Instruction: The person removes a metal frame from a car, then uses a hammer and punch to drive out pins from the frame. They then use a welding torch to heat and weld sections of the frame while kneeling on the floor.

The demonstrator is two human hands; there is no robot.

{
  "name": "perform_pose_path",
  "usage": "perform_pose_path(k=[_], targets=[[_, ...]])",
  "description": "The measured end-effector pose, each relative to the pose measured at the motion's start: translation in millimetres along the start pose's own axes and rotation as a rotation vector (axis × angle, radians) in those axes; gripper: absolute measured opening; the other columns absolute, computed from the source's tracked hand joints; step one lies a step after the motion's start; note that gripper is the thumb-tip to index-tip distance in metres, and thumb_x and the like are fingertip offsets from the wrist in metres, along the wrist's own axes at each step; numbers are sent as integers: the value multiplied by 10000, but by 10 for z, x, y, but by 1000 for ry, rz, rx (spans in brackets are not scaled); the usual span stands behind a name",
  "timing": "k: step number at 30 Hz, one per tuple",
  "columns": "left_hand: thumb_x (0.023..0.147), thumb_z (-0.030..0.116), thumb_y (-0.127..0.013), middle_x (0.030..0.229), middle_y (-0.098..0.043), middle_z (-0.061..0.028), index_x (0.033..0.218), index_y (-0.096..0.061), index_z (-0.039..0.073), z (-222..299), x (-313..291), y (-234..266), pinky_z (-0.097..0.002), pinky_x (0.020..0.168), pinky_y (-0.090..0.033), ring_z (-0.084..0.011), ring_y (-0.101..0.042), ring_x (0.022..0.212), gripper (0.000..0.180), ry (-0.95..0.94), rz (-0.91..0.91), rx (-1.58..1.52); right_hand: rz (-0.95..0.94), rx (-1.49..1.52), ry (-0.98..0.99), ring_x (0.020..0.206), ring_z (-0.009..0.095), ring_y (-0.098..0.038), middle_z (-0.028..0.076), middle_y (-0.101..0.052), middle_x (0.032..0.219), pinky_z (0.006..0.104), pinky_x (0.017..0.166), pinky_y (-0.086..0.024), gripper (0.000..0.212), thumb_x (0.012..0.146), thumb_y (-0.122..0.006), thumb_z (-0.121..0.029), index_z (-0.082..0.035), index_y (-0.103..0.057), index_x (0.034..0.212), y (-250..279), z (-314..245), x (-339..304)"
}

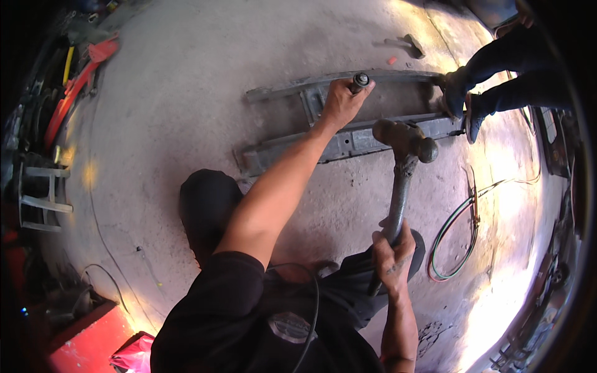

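My left hand (342, 102) is closed round an upright metal bar, perhaps a punch or chisel, whose round top (360, 80) sticks out above the fist. It is over a grey metal frame (367, 138) with two long rails and a crosspiece, lying on the floor in front of me. The bar's lower end is hidden by the hand. Closed on its handle, my right hand (394, 256) holds a ball-peen hammer (400, 193). The hammer's head is raised, and in this view it overlaps the frame's nearer rail.
Another person's shoes (475, 117) are at the frame's right end. Beyond the frame lie a second hammer (413, 47) and a small red piece (392, 60). Coiled hoses (438, 248) lie at right. Toward the left are a metal stand (46, 204), a red long-armed tool (71, 99) and a red box (93, 342).
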State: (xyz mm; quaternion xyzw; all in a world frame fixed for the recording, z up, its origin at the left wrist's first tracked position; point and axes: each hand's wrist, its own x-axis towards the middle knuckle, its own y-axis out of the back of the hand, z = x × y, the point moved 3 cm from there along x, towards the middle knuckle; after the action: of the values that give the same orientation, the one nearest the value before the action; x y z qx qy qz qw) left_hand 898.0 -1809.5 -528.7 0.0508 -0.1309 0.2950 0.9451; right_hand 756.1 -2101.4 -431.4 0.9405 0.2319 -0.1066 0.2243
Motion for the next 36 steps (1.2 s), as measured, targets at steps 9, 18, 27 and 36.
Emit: perform_pose_path(k=[9, 18, 27, 36], targets=[[884, 178, -687, 574, -461, -184, 705, -537, -37, 26, -95, -270, -383, 524, -385, -181, -388, 528, 317, -170, 5, 141, 345, 53, 987, 497, 82, -488, 2, -521, 669, 250, 427, -373, 261, 900, -643, -138, 6, -573, 1106, 1222, -1615, -253], [900, 251, -654, 578, -393, -130, 717, -481, -53, -54, -66, -201, -387, 544, -362, -105, -374, 605, 394, -144, 18, 123, 113, -366, 531, 527, 127, -524, 5, -540, 662, 280, 467, -420, 255, 920, -650, -191, -9, -613, 1096, 674, -685, 700], [921, 259, -718, 559, -487, 31, 602, -540, 59, 17, 87, 267, -327, 514, -358, -80, -445, 545, 416, 54, 48, 20, 269, 209, 89, 415, 78, -426, -7, -491, 611, 237, 395, -347, 62, 894, -571, -50, -33, -515, 916, 726, -395, 57], [945, 190, -687, 551, -475, 37, 580, -506, 92, 111, 55, 510, -301, 499, -333, -79, -420, 509, 420, 46, 76, -15, 147, 176, -72, 544, 56, -462, -31, -504, 653, 235, 502, -367, 66, 860, -600, -63, -47, -537, 855, 342, 233, -150]])
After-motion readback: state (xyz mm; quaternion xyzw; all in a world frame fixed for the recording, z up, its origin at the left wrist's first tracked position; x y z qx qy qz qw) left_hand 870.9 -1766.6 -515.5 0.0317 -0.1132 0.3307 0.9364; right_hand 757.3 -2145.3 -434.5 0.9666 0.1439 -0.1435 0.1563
